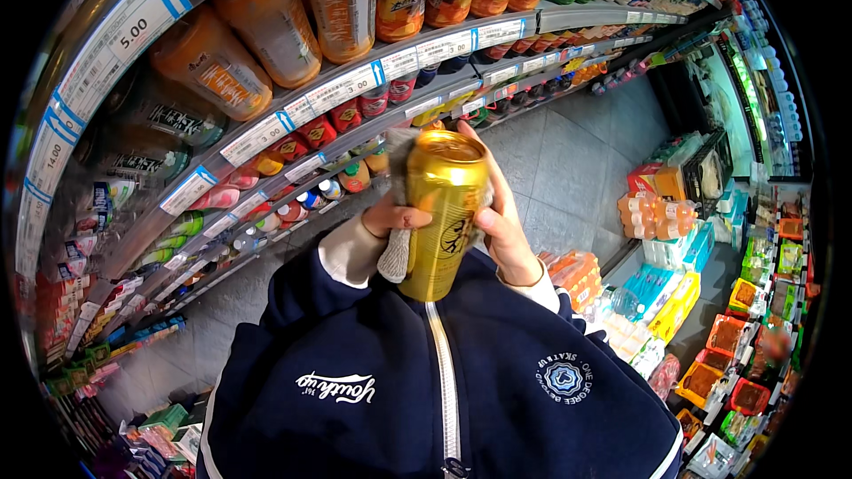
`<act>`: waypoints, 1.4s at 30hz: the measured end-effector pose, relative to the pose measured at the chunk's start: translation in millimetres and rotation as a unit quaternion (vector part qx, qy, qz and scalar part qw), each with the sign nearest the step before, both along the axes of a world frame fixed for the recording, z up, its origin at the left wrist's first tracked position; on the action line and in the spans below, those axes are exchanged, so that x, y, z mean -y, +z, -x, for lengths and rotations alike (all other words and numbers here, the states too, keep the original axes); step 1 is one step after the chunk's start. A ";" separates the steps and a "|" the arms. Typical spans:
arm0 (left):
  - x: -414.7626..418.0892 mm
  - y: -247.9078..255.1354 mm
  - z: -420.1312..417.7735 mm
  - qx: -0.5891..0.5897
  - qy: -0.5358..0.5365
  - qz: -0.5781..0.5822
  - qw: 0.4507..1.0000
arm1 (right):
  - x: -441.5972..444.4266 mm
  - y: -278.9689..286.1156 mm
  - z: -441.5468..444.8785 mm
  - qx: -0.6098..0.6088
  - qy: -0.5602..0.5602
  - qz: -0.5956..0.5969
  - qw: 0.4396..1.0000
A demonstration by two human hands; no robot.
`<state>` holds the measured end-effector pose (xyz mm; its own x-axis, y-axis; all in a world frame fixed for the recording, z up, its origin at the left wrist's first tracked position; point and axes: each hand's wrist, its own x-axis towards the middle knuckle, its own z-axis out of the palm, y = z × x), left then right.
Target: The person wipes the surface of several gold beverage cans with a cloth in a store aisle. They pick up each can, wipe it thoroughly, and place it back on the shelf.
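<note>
A tall gold drink can [444, 213] stands nearly upright in front of my chest, its top facing me and its side bearing dark print. My left hand [394, 216] grips its left side, thumb across the front. Grey cloth [395, 256] hangs at the can's left side and wraps behind it, partly hidden. On the right side, my right hand [509, 233] holds the can with its thumb near the front edge, fingers reaching up behind. A bit of the cloth also shows between that hand and the can.
A store shelf [399, 60] with price strips curves along the left and far side, full of bottled drinks [339, 3]. Shrink-wrapped bottle packs [655, 216] and cartons stand on the right, beside packaged foods [729, 336]. Grey floor tiles [566, 166] lie between.
</note>
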<state>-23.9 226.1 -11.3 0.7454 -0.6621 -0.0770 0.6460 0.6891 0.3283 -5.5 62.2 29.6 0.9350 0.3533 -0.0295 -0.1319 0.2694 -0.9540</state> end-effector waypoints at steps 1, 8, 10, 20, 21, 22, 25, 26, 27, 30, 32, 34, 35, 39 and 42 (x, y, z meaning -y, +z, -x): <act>-1.7 3.9 -5.2 0.015 0.019 -0.025 0.999 | 6.6 -10.1 6.3 -0.058 0.012 -0.021 0.998; -21.7 25.2 -28.4 0.509 0.167 -0.335 0.775 | 23.1 -75.6 38.6 -0.227 0.146 -0.191 0.944; -22.0 47.3 -25.0 0.638 0.170 -0.408 0.631 | 14.4 -50.5 36.1 -0.232 0.177 -0.238 0.926; -12.3 95.6 -29.4 0.587 0.309 -0.264 0.700 | 3.4 -34.0 29.0 -0.170 0.143 -0.178 0.958; -6.3 106.3 -21.8 0.563 0.374 -0.316 0.666 | 2.3 -36.1 26.8 -0.166 0.148 -0.174 0.959; -3.6 109.2 -20.2 0.577 0.410 -0.348 0.615 | 2.0 -36.8 25.7 -0.161 0.151 -0.171 0.960; 4.9 102.7 -16.3 0.568 0.485 -0.359 0.560 | 1.0 -36.5 23.9 -0.149 0.155 -0.166 0.962; -4.0 99.1 -15.5 0.607 0.439 -0.397 0.531 | 1.4 -33.4 24.4 -0.141 0.149 -0.160 0.966; -4.8 94.7 -15.5 0.615 0.450 -0.372 0.530 | 0.5 -33.6 24.4 -0.135 0.150 -0.158 0.967; 7.0 91.1 -10.5 0.548 0.540 -0.284 0.573 | -0.7 -34.4 23.4 -0.106 0.142 -0.148 0.973; 7.9 82.2 -17.2 0.560 0.550 -0.206 0.584 | 0.4 -36.7 20.7 -0.081 0.132 -0.139 0.978; 7.9 65.1 -22.8 0.565 0.545 -0.145 0.602 | 4.9 -39.5 18.4 -0.042 0.114 -0.119 0.985; 6.2 58.7 -26.1 0.565 0.543 -0.114 0.611 | 7.2 -37.3 16.0 -0.022 0.104 -0.105 0.989; 8.4 64.4 -22.8 0.525 0.541 -0.108 0.649 | 11.0 -32.1 15.1 0.083 0.061 -0.048 0.993; 15.0 61.5 -17.7 0.486 0.507 -0.155 0.695 | 8.9 -27.5 15.1 0.093 0.036 -0.040 0.994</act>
